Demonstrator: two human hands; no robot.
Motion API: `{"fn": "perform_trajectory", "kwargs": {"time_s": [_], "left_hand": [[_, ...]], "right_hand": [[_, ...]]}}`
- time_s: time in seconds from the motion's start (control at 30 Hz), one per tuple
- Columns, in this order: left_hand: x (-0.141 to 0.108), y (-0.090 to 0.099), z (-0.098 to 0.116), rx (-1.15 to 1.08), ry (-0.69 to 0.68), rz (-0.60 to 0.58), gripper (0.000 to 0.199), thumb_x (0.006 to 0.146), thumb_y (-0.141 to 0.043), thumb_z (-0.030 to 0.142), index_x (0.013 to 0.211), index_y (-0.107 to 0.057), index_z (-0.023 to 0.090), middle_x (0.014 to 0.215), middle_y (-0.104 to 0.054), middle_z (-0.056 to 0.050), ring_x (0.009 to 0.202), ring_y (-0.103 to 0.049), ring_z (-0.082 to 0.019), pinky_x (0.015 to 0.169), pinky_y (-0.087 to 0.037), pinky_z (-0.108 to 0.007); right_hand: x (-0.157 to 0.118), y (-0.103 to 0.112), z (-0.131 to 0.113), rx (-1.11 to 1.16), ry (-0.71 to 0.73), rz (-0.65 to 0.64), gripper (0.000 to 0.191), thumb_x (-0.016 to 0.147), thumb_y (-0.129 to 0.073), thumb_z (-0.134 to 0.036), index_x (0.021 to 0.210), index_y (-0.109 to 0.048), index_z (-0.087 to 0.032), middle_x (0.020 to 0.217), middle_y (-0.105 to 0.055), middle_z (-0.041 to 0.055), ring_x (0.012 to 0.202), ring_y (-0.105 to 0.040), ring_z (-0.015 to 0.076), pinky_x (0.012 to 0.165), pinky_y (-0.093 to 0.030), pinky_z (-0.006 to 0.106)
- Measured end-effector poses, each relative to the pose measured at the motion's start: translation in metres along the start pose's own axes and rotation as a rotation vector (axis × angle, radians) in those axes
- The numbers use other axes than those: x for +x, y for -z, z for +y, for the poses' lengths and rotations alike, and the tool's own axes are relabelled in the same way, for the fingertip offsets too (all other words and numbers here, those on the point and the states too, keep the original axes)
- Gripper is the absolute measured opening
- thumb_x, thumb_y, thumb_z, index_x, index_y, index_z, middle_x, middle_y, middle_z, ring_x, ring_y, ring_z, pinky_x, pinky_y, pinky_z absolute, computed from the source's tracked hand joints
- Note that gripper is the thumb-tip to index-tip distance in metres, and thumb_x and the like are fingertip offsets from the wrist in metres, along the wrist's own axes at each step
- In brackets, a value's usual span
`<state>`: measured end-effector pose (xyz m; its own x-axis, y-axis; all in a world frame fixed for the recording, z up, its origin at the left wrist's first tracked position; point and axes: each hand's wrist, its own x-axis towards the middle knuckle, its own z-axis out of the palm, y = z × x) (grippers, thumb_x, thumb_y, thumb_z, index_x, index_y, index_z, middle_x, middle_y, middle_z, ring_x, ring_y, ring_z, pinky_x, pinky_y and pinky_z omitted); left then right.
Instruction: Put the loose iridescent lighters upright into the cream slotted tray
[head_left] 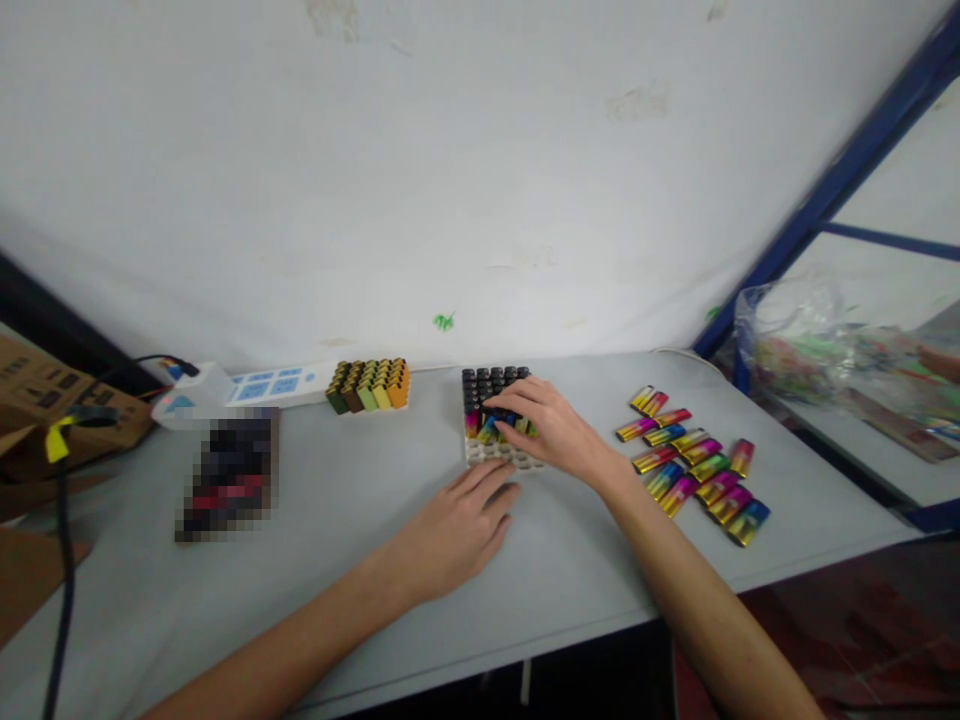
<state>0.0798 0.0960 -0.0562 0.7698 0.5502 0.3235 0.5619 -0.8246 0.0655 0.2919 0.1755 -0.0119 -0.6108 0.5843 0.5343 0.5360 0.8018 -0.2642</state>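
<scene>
A pale tray with holes (517,457) lies on the table against the wall. Several black-topped pieces (484,383) stand upright in its back rows, and shiny multicoloured lighters fill the row in front of them. My right hand (551,420) reaches over the tray from the right, its thumb and forefinger bent around a tilted blue-and-yellow lighter (487,431); the other fingers hide part of the row. With fingers stretched out, my left hand (465,525) rests at the tray's front edge, fingertips touching it. Several loose metallic lighters (705,465) lie to the right.
Another block of upright lighters (367,388) in green, brown and orange stands at the back left. Beside it are a white power strip (277,385) and a blurred dark item (232,475). Cardboard boxes (67,400) and a black cable (64,560) are leftmost; a blue frame (810,215) borders the right.
</scene>
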Motion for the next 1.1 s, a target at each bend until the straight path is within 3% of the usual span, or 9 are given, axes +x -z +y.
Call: {"fn": "perform_trajectory", "kwargs": {"time_s": [0.43,0.6,0.7,0.8,0.9,1.03,1.1], "left_hand": [[0.001,-0.002,-0.004,-0.046,-0.004,0.025,0.026,0.104,-0.056,0.020,0.128,-0.068,0.015,0.141,-0.064,-0.015,0.140,-0.055,-0.031,0.119,-0.050,-0.048],[0.000,0.000,-0.004,-0.052,-0.012,0.012,0.027,0.105,-0.055,0.020,0.129,-0.067,0.015,0.143,-0.063,-0.015,0.143,-0.053,-0.031,0.119,-0.050,-0.049],[0.000,0.000,-0.005,-0.069,-0.014,0.026,0.028,0.105,-0.054,0.019,0.130,-0.067,0.015,0.142,-0.064,-0.015,0.143,-0.053,-0.031,0.120,-0.050,-0.049],[0.000,-0.001,-0.007,-0.088,-0.021,0.035,0.028,0.105,-0.054,0.018,0.130,-0.067,0.016,0.143,-0.063,-0.015,0.143,-0.054,-0.030,0.120,-0.050,-0.049],[0.000,-0.001,-0.009,-0.098,-0.029,0.042,0.028,0.104,-0.055,0.017,0.130,-0.067,0.015,0.143,-0.064,-0.015,0.142,-0.055,-0.030,0.120,-0.051,-0.048],[0.000,-0.002,-0.011,-0.104,-0.031,0.063,0.028,0.104,-0.055,0.017,0.129,-0.068,0.016,0.141,-0.065,-0.013,0.141,-0.055,-0.028,0.120,-0.051,-0.048],[0.000,-0.004,-0.011,-0.094,-0.039,0.066,0.028,0.104,-0.056,0.017,0.130,-0.068,0.016,0.141,-0.065,-0.014,0.141,-0.055,-0.029,0.120,-0.052,-0.049]], "right_hand": [[0.007,0.012,0.005,0.111,0.054,-0.105,0.015,0.101,-0.068,-0.017,0.113,-0.077,-0.022,0.108,-0.078,0.0063,0.102,-0.068,0.0227,0.098,-0.052,0.042],[0.005,-0.002,0.000,0.047,0.058,0.004,0.018,0.103,-0.066,-0.023,0.116,-0.080,-0.024,0.125,-0.067,0.0116,0.116,-0.062,0.0249,0.098,-0.055,0.042],[0.002,0.004,0.002,0.019,-0.003,0.062,0.026,0.104,-0.066,-0.032,0.127,-0.075,-0.025,0.126,-0.062,0.0127,0.118,-0.061,0.0254,0.102,-0.055,0.043],[-0.009,0.022,0.022,-0.075,-0.203,0.202,0.033,0.107,-0.058,-0.036,0.135,-0.069,-0.022,0.119,-0.065,0.0131,0.112,-0.064,0.0268,0.104,-0.053,0.045],[-0.034,0.045,0.057,-0.303,-0.618,0.333,0.037,0.106,-0.055,-0.036,0.135,-0.067,-0.016,0.121,-0.066,0.0189,0.120,-0.061,0.0340,0.110,-0.047,0.052],[-0.071,0.060,0.097,-0.472,-1.266,0.196,0.059,0.106,-0.048,-0.051,0.151,-0.056,-0.014,0.153,-0.047,0.0293,0.144,-0.043,0.0473,0.115,-0.036,0.065],[-0.081,0.058,0.106,-0.446,-1.438,0.022,0.066,0.106,-0.042,-0.059,0.156,-0.052,-0.018,0.161,-0.040,0.0281,0.148,-0.037,0.0517,0.114,-0.033,0.072]]}}
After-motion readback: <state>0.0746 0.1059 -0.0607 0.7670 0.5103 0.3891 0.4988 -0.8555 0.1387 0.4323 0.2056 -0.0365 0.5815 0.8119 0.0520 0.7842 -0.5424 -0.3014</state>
